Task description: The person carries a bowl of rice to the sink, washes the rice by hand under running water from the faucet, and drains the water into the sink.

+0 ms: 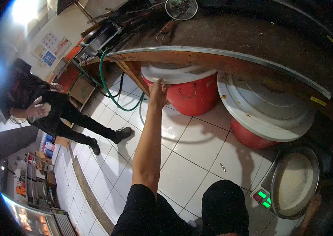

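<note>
My left hand (158, 91) is stretched forward, its fingers closed at the rim of a white lid (182, 75). That lid covers a red tub (194, 98) under the counter. Low on the right, my right hand (313, 205) is dim and partly cut off by shadow, beside the rim of a round metal bowl (275, 196). Its fingers are too dark to read. Pale grains or powder (295, 181) lie in the bowl, which rests on a digital scale (261, 198) with green lit digits.
A second red tub (249, 133) with a wide white lid (268, 106) stands to the right. Above runs a dark counter (233, 33) holding a strainer (181, 8). A green hose (102, 80) hangs at left, near another person (52, 106) standing on the tiles.
</note>
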`<state>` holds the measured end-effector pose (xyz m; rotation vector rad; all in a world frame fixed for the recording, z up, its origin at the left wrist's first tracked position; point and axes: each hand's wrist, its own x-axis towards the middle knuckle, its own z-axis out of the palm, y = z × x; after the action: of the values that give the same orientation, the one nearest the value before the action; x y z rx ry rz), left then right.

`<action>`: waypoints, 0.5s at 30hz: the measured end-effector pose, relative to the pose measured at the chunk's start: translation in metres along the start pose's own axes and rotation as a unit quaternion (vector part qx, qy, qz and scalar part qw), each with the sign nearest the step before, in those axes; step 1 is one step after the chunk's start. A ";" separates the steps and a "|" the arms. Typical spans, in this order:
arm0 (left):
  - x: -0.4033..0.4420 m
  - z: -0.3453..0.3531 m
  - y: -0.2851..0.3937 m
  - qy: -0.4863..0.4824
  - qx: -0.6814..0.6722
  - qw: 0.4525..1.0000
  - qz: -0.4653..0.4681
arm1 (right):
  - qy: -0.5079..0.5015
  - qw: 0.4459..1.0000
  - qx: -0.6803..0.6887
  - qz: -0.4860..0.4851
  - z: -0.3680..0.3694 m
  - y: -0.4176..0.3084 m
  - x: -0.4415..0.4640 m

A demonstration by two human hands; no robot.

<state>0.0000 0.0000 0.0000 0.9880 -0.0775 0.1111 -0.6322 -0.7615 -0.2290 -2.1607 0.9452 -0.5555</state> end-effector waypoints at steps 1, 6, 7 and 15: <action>-0.014 0.016 0.012 0.073 0.065 0.995 0.005 | 0.000 0.999 -0.044 0.015 0.000 0.011 -0.002; -0.019 -0.037 -0.005 -0.013 0.065 0.997 -0.033 | 0.030 0.969 -0.240 0.053 -0.007 0.044 -0.004; -0.025 -0.034 -0.004 -0.016 0.063 0.997 -0.030 | 0.043 0.962 -0.264 0.051 -0.004 0.041 -0.003; -0.002 -0.090 -0.017 -0.020 0.290 0.939 -0.185 | -0.134 0.964 -0.220 0.070 0.012 0.034 0.035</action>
<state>0.0011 0.0659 -0.0633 1.5785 0.1141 -0.2482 -0.6182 -0.7992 -0.2592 -2.4488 1.1357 0.0276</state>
